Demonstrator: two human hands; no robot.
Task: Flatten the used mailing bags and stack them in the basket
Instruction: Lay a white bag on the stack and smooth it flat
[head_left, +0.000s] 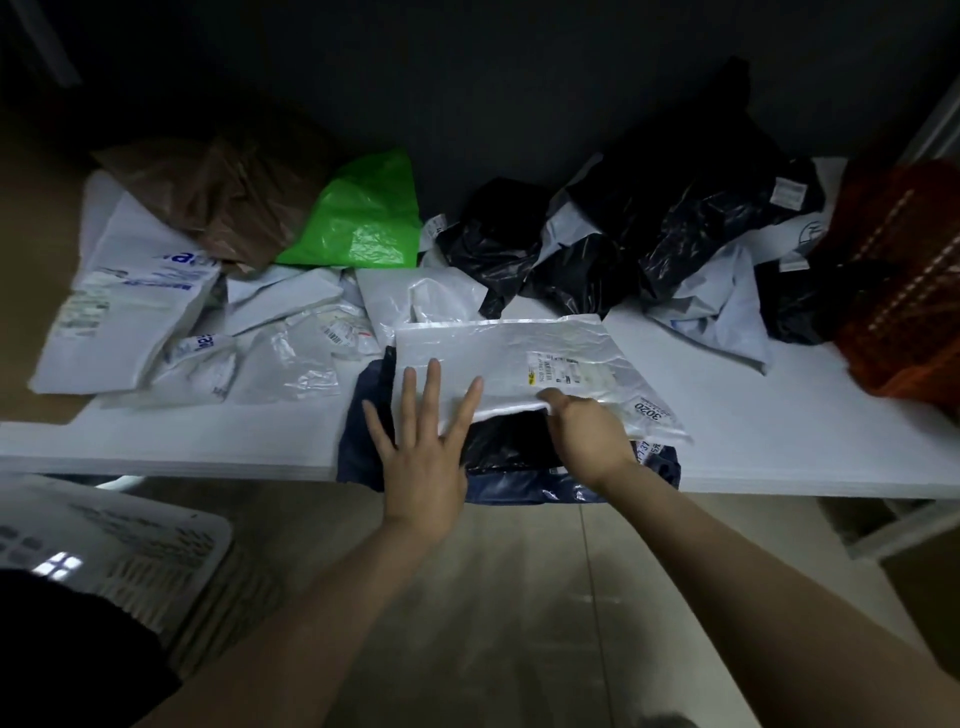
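Tabletop (753, 415), left hand (423, 457) flat on white mailing bag (498, 353), right hand (589, 436) pinching its edge; basket (130, 540) nearby.

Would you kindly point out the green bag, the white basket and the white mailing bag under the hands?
green bag (363, 218): head view, middle of its crinkled face.
white basket (171, 577): head view, its slotted side wall.
white mailing bag (493, 353): head view, bare plastic left of its label.

The left forearm (311, 597) and right forearm (753, 561) reach forward, bare. The left grip (423, 447) lies palm down, fingers straight and spread, with its fingertips on a bag (493, 353). The right grip (587, 436) is curled, knuckles up, pinching the bag's near edge.
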